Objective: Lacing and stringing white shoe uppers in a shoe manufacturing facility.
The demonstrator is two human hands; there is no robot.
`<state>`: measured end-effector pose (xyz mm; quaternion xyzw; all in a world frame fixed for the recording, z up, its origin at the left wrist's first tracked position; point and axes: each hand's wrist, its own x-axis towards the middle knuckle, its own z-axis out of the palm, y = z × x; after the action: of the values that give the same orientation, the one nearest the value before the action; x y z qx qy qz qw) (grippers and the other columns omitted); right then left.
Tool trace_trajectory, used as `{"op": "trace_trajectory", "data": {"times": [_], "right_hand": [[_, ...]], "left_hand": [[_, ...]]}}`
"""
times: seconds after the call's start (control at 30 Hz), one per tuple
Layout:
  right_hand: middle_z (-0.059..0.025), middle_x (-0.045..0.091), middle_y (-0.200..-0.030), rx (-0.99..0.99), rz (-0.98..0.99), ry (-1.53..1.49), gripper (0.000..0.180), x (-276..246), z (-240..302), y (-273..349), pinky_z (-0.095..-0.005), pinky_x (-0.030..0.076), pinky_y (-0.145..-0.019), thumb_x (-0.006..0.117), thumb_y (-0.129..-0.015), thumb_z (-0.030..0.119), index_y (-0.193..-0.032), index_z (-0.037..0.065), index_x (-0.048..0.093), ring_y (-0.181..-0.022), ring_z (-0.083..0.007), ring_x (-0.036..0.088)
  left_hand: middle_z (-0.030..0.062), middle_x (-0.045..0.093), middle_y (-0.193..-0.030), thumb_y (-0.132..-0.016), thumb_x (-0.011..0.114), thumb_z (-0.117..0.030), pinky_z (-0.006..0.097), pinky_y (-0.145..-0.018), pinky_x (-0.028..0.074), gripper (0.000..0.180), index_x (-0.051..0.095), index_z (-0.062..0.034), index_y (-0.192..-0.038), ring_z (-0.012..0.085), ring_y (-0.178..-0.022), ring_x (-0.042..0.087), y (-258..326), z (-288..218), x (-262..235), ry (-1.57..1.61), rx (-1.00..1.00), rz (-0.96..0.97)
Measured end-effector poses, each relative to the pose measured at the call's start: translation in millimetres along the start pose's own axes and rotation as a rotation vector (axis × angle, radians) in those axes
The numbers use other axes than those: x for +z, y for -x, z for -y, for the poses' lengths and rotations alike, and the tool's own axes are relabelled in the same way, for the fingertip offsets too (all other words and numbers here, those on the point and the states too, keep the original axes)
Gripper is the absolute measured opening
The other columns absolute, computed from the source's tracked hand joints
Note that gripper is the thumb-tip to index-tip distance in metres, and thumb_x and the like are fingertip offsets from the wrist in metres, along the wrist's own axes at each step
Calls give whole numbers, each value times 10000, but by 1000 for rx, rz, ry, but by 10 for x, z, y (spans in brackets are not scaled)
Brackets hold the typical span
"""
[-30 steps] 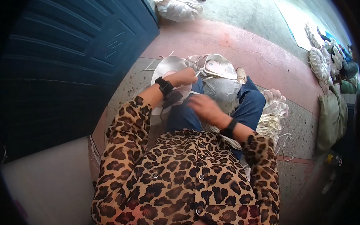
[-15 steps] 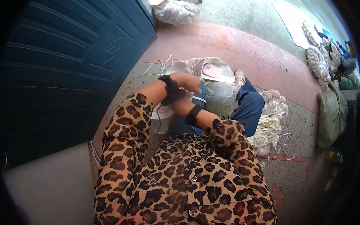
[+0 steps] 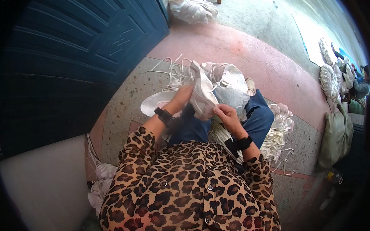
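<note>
A white shoe upper (image 3: 203, 93) with a lace is held up above my left thigh, its narrow end pointing away from me. My left hand (image 3: 185, 95) grips its left side, with the fingers partly hidden behind it. My right hand (image 3: 229, 117) pinches the near right edge of the upper between thumb and finger. Just beyond, between my legs, stands a whitish plastic bag (image 3: 234, 96) with more white pieces at its mouth. A white and pinkish shoe piece (image 3: 152, 104) lies beside my left forearm.
A bundle of cream laces and pale uppers (image 3: 273, 145) lies right of my right leg. Dark blue door (image 3: 85, 43) at left, a white panel (image 3: 44, 184) below it. An olive sack (image 3: 335, 141) stands at right; beyond it a person (image 3: 361, 87) sits near white bundles.
My hands were crossed near my left knee; they have moved apart, and the white upper is now raised between them. The view has shifted slightly.
</note>
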<state>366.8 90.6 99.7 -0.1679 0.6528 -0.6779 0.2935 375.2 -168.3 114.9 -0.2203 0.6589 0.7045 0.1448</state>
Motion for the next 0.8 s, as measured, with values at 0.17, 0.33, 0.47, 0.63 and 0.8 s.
{"op": "trace_trajectory", "data": {"times": [0.17, 0.33, 0.47, 0.63, 0.8], "right_hand": [[-120, 704, -862, 267, -18, 126, 601, -273, 687, -498, -340, 528, -708, 523, -979, 500, -936, -72, 703, -808, -195, 656], [-256, 679, -815, 174, 8, 1027, 675, -92, 1348, -1142, -444, 527, -746, 641, -830, 589, -880, -83, 668, -773, -377, 680], [-260, 685, -857, -25, 140, 1159, 506, -42, 971, -1361, -450, 520, -739, 694, -817, 471, -895, -29, 708, -800, -405, 675], [-223, 690, -802, 19, -48, 915, 330, -164, 762, -1307, -452, 519, -731, 641, -901, 343, -959, 32, 734, -793, -369, 691], [-225, 679, -796, -121, -57, 750, 316, -155, 551, -1325, -437, 497, -713, 627, -925, 296, -959, -6, 714, -755, -380, 667]], "left_hand": [[20, 666, -935, -1051, 504, -353, 282, -753, 478, 381, 652, -17, -1153, 85, -833, 572, -173, 319, 247, -122, 244, 69], [138, 690, -834, -1008, 569, -329, 355, -745, 510, 360, 667, 18, -1023, 190, -802, 652, 30, 99, 449, -368, 356, -47], [103, 685, -905, -1003, 581, -266, 319, -769, 499, 315, 657, 21, -1109, 155, -854, 621, 66, 103, 439, -370, 342, -43], [109, 681, -975, -958, 545, -109, 322, -823, 511, 265, 636, -3, -1183, 173, -921, 631, 100, 499, 49, -121, 302, -342], [168, 686, -1060, -874, 553, -66, 388, -859, 523, 250, 628, 10, -1099, 299, -959, 662, -159, 1351, -397, -441, 181, -195]]}}
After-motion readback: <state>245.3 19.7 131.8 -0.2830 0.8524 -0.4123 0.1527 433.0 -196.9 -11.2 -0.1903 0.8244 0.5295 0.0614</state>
